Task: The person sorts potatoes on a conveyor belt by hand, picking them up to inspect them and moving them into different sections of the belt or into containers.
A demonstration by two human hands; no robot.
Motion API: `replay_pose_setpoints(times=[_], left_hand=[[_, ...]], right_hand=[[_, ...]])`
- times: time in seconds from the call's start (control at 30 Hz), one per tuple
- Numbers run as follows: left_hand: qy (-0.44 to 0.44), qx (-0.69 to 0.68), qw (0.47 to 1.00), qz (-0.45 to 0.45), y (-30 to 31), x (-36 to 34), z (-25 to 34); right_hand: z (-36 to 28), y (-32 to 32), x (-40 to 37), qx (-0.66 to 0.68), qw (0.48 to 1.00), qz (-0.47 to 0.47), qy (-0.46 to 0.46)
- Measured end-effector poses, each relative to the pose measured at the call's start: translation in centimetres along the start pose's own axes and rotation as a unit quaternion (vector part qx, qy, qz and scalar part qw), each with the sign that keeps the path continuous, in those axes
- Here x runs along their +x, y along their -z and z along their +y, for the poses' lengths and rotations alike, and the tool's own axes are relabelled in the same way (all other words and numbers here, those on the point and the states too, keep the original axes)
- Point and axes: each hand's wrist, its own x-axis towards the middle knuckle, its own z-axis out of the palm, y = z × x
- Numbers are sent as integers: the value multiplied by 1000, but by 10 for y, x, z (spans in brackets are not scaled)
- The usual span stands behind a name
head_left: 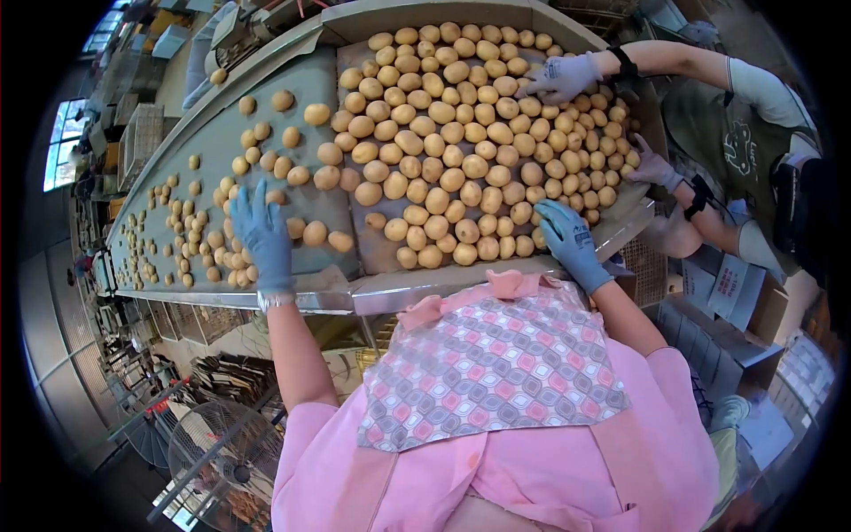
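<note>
Many round, yellow-brown potatoes [454, 179] lie spread over the metal sorting table, with more of them scattered along the green conveyor belt [301, 84] on the left. My left hand [260, 232], in a blue glove, reaches over the belt with its fingers spread, among the potatoes there. Some potatoes beside and under that hand are partly hidden. My right hand [567, 236], also gloved in blue, rests at the near right edge of the potatoes, fingers stretched out and touching the outermost ones. Neither hand is seen gripping a potato.
A co-worker in a dark apron [740, 146] stands at the right end, with one grey-gloved hand [567, 78] on the potatoes and another [654, 167] at the edge. A metal rim [390, 300] runs along my side. Cardboard boxes [740, 293] and a fan [232, 457] stand below.
</note>
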Motion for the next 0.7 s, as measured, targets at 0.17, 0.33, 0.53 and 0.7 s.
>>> replay_pose_setpoints(times=[0.17, 0.33, 0.53, 0.7], left_hand=[[3, -42, 999, -35, 43, -69, 59], [70, -89, 993, -26, 29, -110, 63], [106, -116, 988, -7, 34, -106, 69], [116, -125, 985, 14, 32, -106, 72]], right_hand=[[-5, 5, 16, 21, 999, 17, 19], [-46, -5, 75, -55, 987, 41, 146], [-92, -55, 157, -132, 967, 31, 215], [-135, -77, 175, -248, 940, -43, 229]])
